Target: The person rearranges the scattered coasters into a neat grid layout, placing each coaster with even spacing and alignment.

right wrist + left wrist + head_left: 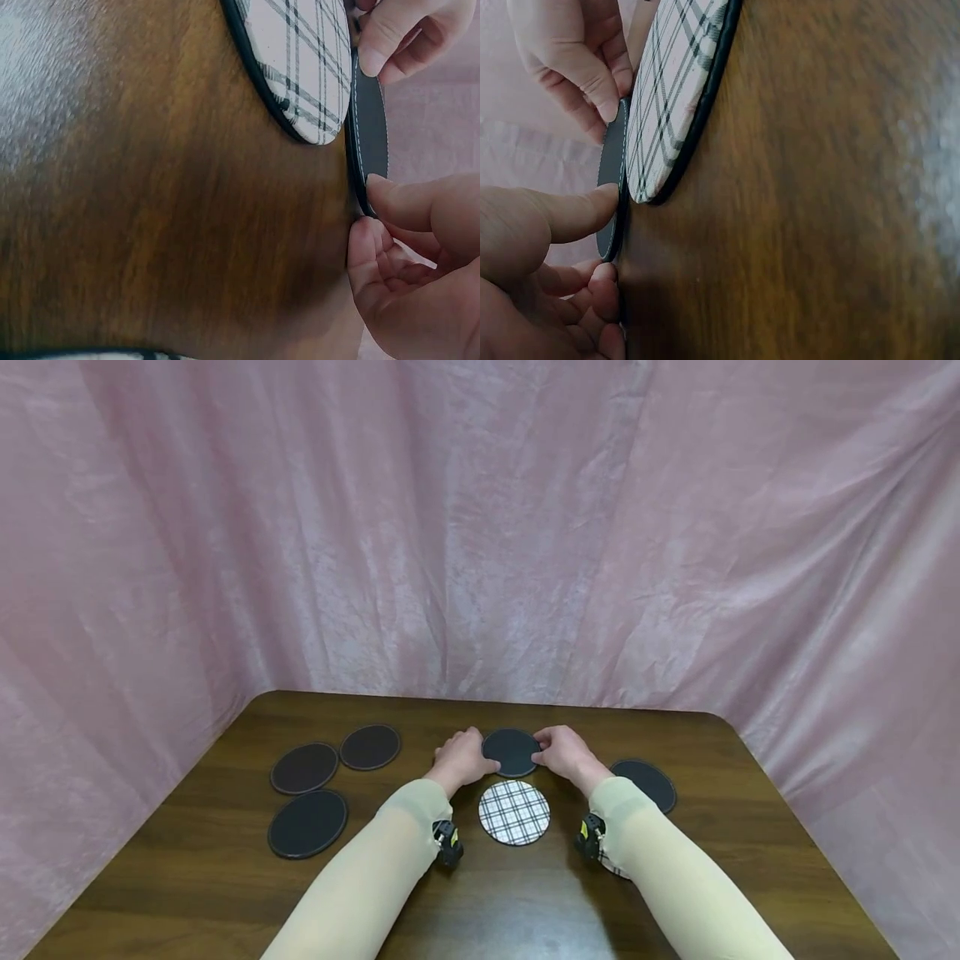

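Note:
A round black coaster (510, 752) with pale stitching along its rim is held between both hands near the table's far side. My left hand (459, 760) pinches its left edge, thumb on the dark face and fingers curled at the rim. On the opposite edge, my right hand (567, 753) pinches it the same way; the right wrist view shows the thumb (405, 202) on top and fingertips against the side. Just nearer to me lies a white-and-black plaid coaster (513, 812) with a dark rim, overlapping the black one in both wrist views.
Three dark coasters lie at the left: one at the back (370, 747), one beside it (304, 768), one nearer (307, 824). Another dark coaster (645, 781) is right of my right hand. My right sleeve mostly hides a plaid coaster (611, 865). Pink curtains (480, 527) hang behind the wooden table (187, 860).

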### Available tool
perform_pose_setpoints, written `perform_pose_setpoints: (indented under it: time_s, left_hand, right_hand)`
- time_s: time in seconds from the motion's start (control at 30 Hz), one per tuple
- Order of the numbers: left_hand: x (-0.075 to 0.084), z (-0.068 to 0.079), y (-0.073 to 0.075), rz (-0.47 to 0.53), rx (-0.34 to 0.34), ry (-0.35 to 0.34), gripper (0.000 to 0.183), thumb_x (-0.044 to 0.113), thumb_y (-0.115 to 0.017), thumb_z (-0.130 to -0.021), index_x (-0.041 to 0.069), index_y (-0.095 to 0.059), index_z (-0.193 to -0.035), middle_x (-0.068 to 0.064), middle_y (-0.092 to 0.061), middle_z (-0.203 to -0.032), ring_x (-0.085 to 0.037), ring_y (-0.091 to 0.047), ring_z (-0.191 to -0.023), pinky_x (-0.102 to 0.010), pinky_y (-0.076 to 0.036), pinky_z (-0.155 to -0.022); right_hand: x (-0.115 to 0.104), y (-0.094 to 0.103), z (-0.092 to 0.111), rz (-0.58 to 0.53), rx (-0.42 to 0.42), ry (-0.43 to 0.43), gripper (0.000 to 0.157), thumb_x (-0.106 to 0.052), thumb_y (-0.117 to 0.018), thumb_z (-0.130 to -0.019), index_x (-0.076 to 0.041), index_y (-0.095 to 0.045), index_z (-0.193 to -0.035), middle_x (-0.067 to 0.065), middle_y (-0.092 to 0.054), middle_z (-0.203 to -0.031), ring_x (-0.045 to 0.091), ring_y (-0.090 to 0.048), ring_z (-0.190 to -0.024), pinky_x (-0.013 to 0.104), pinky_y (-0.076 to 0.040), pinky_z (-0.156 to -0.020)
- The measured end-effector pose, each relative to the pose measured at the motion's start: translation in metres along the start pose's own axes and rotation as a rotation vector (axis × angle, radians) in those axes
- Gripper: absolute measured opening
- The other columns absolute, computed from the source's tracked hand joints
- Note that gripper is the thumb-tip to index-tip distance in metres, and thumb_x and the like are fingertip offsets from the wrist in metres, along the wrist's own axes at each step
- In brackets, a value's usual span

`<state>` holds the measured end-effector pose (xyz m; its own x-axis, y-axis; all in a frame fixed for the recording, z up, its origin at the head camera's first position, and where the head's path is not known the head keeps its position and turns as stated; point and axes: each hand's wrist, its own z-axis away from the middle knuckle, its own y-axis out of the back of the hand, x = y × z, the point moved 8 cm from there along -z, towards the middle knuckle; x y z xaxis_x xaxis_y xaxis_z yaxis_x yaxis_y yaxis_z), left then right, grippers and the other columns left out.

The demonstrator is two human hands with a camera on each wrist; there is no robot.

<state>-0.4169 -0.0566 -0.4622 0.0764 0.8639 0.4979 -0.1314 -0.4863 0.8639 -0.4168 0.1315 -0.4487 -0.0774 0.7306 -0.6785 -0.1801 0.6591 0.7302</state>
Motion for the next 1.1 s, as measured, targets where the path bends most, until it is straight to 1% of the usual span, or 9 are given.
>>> perform_pose_setpoints:
  time_s: [0.07,0.2,0.23,0.27,0.3,0.53,0.7,0.97,1.1]
  left_hand:
    - [0.000,0.002,0.000,-0.005,-0.009,-0.002,0.056,0.037,-0.086,-0.098,-0.001,-0.067,-0.134,-0.018,-0.069,-0.126,-0.041,-0.064,-0.123,-0.065,-0.045,-0.106]
    - [-0.001,-0.004,-0.003,-0.001,-0.013,-0.001,0.057,0.037,-0.086,-0.099,-0.001,-0.067,-0.137,-0.019,-0.069,-0.129,-0.041,-0.063,-0.124,-0.066,-0.043,-0.108]
    - [0.001,-0.001,-0.001,0.005,-0.017,0.014,0.056,0.033,-0.086,-0.099,-0.002,-0.066,-0.139,-0.020,-0.068,-0.131,-0.042,-0.063,-0.126,-0.066,-0.042,-0.109]
    - [0.002,0.000,0.000,0.005,-0.014,0.015,0.057,0.033,-0.086,-0.100,-0.002,-0.066,-0.140,-0.020,-0.068,-0.132,-0.042,-0.062,-0.128,-0.065,-0.042,-0.110]
    - [0.001,-0.001,-0.001,0.004,-0.013,0.014,0.057,0.033,-0.085,-0.100,-0.001,-0.065,-0.140,-0.020,-0.068,-0.133,-0.042,-0.062,-0.127,-0.065,-0.042,-0.110]
    - [0.007,0.012,0.007,-0.007,-0.035,0.001,0.057,0.033,-0.082,-0.103,-0.002,-0.063,-0.143,-0.022,-0.066,-0.137,-0.041,-0.060,-0.131,-0.063,-0.041,-0.112]
    - [0.008,0.010,0.011,-0.031,-0.023,0.000,0.055,0.034,-0.081,-0.103,-0.002,-0.063,-0.140,-0.022,-0.065,-0.134,-0.042,-0.060,-0.131,-0.064,-0.041,-0.111]
    - [0.007,0.005,-0.002,-0.022,-0.054,-0.004,0.059,0.034,-0.080,-0.104,-0.003,-0.061,-0.145,-0.023,-0.064,-0.138,-0.043,-0.058,-0.133,-0.066,-0.039,-0.113]
    - [0.009,0.006,0.001,-0.023,-0.039,-0.005,0.059,0.034,-0.081,-0.103,-0.003,-0.062,-0.144,-0.022,-0.065,-0.136,-0.042,-0.059,-0.131,-0.066,-0.040,-0.112]
  right_hand:
    - [0.000,-0.001,0.002,-0.004,-0.006,0.000,0.045,-0.005,-0.076,-0.104,0.005,-0.065,-0.147,0.025,-0.068,-0.140,0.040,-0.062,-0.134,0.054,-0.048,-0.114]
    - [-0.002,-0.001,0.002,-0.003,0.000,0.012,0.044,-0.004,-0.075,-0.104,0.006,-0.066,-0.147,0.025,-0.068,-0.142,0.041,-0.062,-0.136,0.054,-0.048,-0.115]
    - [-0.002,-0.001,0.001,-0.003,0.000,0.014,0.044,-0.004,-0.074,-0.104,0.006,-0.065,-0.147,0.025,-0.068,-0.142,0.041,-0.061,-0.136,0.054,-0.047,-0.116]
    - [-0.003,-0.001,0.001,-0.003,-0.001,0.016,0.045,-0.004,-0.074,-0.105,0.006,-0.065,-0.147,0.025,-0.067,-0.142,0.041,-0.061,-0.136,0.054,-0.047,-0.116]
    - [-0.003,-0.001,0.001,0.005,-0.002,0.017,0.044,-0.005,-0.074,-0.105,0.006,-0.065,-0.147,0.025,-0.068,-0.142,0.041,-0.061,-0.136,0.054,-0.047,-0.116]
    - [-0.002,-0.002,0.000,0.022,-0.017,0.009,0.045,-0.006,-0.073,-0.105,0.005,-0.065,-0.148,0.024,-0.068,-0.142,0.039,-0.062,-0.135,0.053,-0.047,-0.116]
    - [-0.003,-0.003,-0.005,0.026,-0.021,0.035,0.044,-0.007,-0.072,-0.106,0.006,-0.064,-0.148,0.025,-0.067,-0.141,0.040,-0.061,-0.135,0.053,-0.047,-0.115]
    - [0.003,-0.002,-0.001,0.034,-0.023,0.049,0.044,-0.004,-0.073,-0.104,0.010,-0.064,-0.145,0.025,-0.069,-0.135,0.039,-0.064,-0.129,0.053,-0.049,-0.113]
    - [0.002,-0.001,0.000,0.019,-0.020,0.067,0.045,-0.003,-0.073,-0.103,0.012,-0.064,-0.143,0.025,-0.070,-0.131,0.038,-0.065,-0.124,0.052,-0.050,-0.110]
